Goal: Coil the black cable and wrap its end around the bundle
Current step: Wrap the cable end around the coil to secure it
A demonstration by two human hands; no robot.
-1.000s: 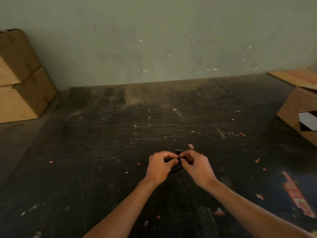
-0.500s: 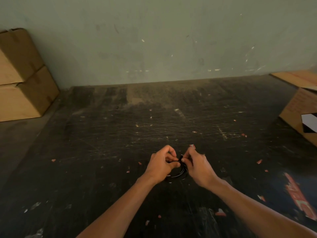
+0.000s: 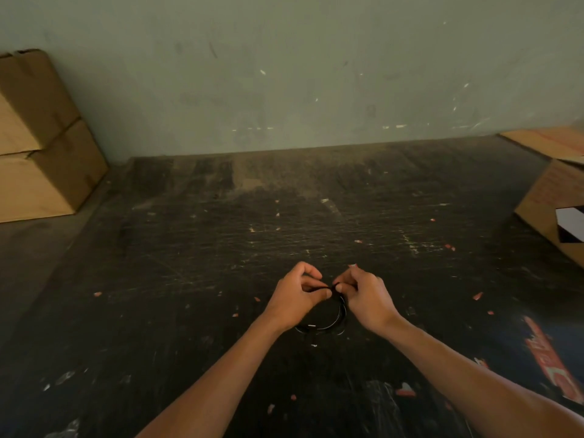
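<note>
The black cable [image 3: 328, 325] is a small round coil of thin loops, hanging between my two hands just above the dark table [image 3: 221, 248]. My left hand [image 3: 295, 295] pinches the top of the coil between thumb and fingers. My right hand [image 3: 363, 292] pinches the same spot from the right, fingertips nearly touching those of the left. The lower arc of the coil shows below my hands; its upper part and the cable's end are hidden by my fingers.
Two stacked cardboard boxes [image 3: 38, 137] stand at the far left against the wall. An open cardboard box [image 3: 559, 200] with a black-and-white label sits at the right edge. Small red and white scraps dot the table, and a red sticker [image 3: 546, 355] lies near right.
The coil has grown more visible below my hands, opening into a wider loop. Both hands stay pinched together at its top and have shifted slightly.
</note>
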